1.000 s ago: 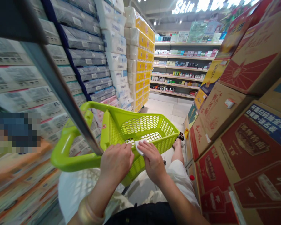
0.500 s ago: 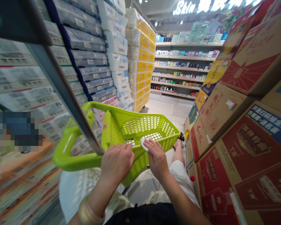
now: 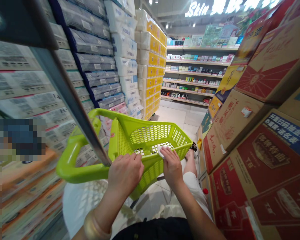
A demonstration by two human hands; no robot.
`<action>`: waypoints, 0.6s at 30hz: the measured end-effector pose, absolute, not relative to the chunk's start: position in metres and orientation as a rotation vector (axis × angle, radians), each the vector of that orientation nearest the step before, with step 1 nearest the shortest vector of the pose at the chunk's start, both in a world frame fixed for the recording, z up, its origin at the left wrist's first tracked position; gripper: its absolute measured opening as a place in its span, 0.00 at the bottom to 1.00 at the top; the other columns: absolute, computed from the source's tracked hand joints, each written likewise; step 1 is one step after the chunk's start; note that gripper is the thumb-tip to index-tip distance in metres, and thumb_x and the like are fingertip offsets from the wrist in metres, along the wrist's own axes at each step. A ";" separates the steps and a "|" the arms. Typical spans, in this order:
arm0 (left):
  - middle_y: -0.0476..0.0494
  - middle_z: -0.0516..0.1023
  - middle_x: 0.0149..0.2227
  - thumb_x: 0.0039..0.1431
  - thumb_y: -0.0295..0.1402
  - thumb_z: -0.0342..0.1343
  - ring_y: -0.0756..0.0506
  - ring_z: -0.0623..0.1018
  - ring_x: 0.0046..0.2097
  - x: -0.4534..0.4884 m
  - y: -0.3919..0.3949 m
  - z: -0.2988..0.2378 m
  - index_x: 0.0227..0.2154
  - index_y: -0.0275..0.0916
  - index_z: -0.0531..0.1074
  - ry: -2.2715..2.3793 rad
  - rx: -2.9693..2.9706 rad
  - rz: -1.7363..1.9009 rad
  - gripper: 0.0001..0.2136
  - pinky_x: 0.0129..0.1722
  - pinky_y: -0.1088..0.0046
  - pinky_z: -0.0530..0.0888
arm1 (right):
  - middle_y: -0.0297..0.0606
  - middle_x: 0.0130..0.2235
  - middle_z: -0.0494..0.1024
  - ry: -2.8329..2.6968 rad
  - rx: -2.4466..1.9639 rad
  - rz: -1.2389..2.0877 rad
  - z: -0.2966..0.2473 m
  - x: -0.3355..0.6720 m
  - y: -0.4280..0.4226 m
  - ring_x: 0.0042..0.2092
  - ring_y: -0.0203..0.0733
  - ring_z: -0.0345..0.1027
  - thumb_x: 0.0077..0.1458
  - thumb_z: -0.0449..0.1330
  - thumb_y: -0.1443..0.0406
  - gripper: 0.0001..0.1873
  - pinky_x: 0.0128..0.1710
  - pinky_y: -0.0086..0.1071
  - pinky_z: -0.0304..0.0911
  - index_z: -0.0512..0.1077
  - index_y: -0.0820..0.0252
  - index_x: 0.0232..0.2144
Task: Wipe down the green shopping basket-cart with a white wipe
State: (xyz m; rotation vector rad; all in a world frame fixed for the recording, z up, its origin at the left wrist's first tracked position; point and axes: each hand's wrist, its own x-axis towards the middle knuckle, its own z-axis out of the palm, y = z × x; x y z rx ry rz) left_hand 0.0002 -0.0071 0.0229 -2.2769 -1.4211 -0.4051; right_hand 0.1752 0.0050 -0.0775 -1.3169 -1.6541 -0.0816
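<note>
A lime-green shopping cart [image 3: 150,128] with a perforated basket stands sideways in front of me. My left hand [image 3: 126,171] is closed over the near rim, close to the foot of a grey metal pole [image 3: 72,103]. Further along the same rim, my right hand [image 3: 172,165] presses a small white cloth or tissue [image 3: 161,152] against the edge. That white piece shows at the fingertips; the rest is under the hand. The cart's loop handle [image 3: 82,173] is at the left, untouched.
Stacked cartons [image 3: 262,160] rise close on my right. Tissue packs [image 3: 151,63] and bagged goods [image 3: 97,61] are piled along the left. Shelves of small products [image 3: 192,71] line the back beyond the tiled floor [image 3: 175,113]. My leg [image 3: 190,166] is beside the cart's far end.
My right hand has slid right along the cart's rim with the white cloth or tissue. My left hand has stayed on the rim, and the cart has not visibly moved.
</note>
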 end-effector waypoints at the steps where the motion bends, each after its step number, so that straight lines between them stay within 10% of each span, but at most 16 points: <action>1: 0.43 0.76 0.24 0.59 0.28 0.47 0.40 0.76 0.30 0.000 -0.007 0.023 0.26 0.39 0.74 -1.426 -2.279 -0.412 0.12 0.32 0.64 0.64 | 0.41 0.53 0.77 -1.639 -1.330 -0.089 -0.079 0.176 0.006 0.59 0.48 0.67 0.61 0.48 0.72 0.21 0.60 0.50 0.59 0.74 0.53 0.51; 18: 0.43 0.77 0.25 0.59 0.29 0.48 0.43 0.75 0.31 -0.011 -0.003 0.020 0.26 0.39 0.75 -1.334 -2.332 -0.470 0.11 0.33 0.66 0.63 | 0.37 0.56 0.75 -1.758 -1.233 -0.063 -0.082 0.165 0.001 0.61 0.44 0.64 0.61 0.49 0.71 0.23 0.62 0.47 0.56 0.71 0.50 0.54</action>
